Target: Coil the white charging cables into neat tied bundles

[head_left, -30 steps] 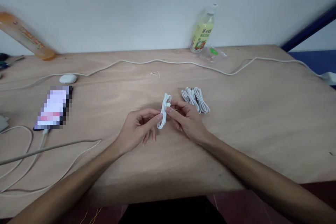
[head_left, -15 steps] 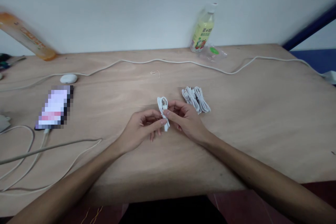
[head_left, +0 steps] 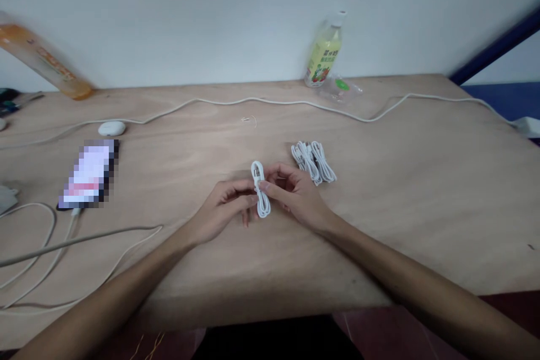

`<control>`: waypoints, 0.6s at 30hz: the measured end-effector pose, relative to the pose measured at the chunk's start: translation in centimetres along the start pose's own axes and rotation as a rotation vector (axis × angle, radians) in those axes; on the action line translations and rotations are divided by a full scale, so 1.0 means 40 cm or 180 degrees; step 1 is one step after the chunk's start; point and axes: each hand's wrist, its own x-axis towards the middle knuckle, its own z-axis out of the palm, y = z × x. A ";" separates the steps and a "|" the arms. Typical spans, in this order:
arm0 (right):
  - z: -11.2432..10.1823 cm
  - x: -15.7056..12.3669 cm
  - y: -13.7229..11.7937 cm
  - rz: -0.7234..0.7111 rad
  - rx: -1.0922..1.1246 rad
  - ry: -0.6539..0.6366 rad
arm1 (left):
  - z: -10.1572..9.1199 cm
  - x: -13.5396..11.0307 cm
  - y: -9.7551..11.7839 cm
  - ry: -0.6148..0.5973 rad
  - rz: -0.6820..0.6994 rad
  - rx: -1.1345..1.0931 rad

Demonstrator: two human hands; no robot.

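Note:
A coiled white USB cable, bundled at its middle, is held upright just above the table, its metal plug showing near the top loop. My right hand pinches the bundle's middle between thumb and fingers. From the other side, my left hand grips its left edge, thumb against the coils and fingers partly hidden behind. Beyond my right hand lie several more coiled white cables, side by side on the table. Small pieces of thin white tie rest farther back.
A phone plugged into a cable lies left, by a white earbud case. A long white cord crosses the wooden table. A yellow-labelled bottle and plastic wrapper stand at the wall; an orange bottle leans left.
The cable bundle has turned in my fingers, so its coils and plug face me more. My left thumb has drawn back slightly to the left.

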 end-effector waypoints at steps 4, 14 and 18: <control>-0.002 -0.004 0.000 0.0013 -0.0150 -0.0141 | -0.006 0.000 -0.006 -0.0050 -0.0002 -0.0077; -0.010 -0.004 0.001 0.0150 0.0358 -0.0463 | -0.013 0.003 -0.026 -0.0025 -0.0057 -0.0327; -0.005 -0.004 -0.001 0.0130 0.0586 -0.0382 | -0.011 0.002 -0.021 -0.0059 -0.0009 -0.0372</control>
